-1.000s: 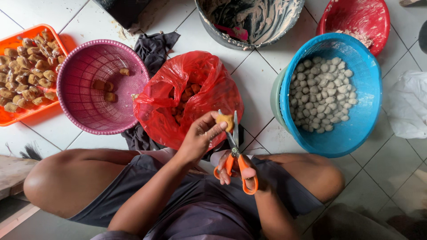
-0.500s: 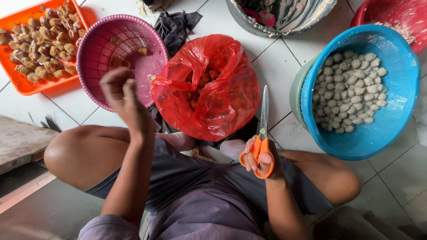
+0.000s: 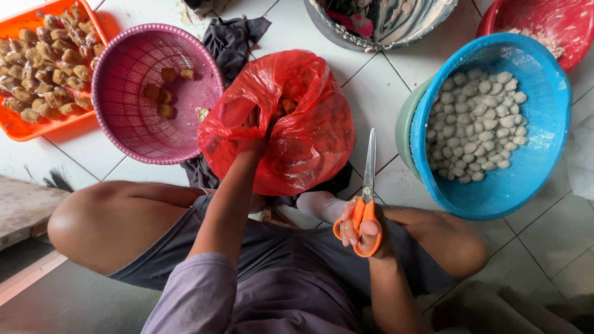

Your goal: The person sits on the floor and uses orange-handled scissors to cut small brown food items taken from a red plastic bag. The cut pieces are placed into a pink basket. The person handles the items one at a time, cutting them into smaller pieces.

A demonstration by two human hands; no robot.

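Nearest the camera, the person sits on a white tiled floor with knees spread, in a grey shirt and dark shorts. The right hand is closed around the orange handles of a pair of scissors, fingers through the loops; the closed blades point up and away from the body, over the tiles, between the bag and the blue basket. The left arm reaches forward and the left hand goes into the mouth of a red plastic bag lying on the floor between the knees. The hand is sunk in the bag past the wrist, so whether it is open or closed on anything cannot be told. Brown chunks show dimly through the plastic. A dark cloth lies under and beyond the bag.

Left of the bag stands a pink basket with a few brown pieces, and beyond it an orange tray full of them. To the right, a blue basket holds many pale round balls. Farthest off are a grey basin and a red basin
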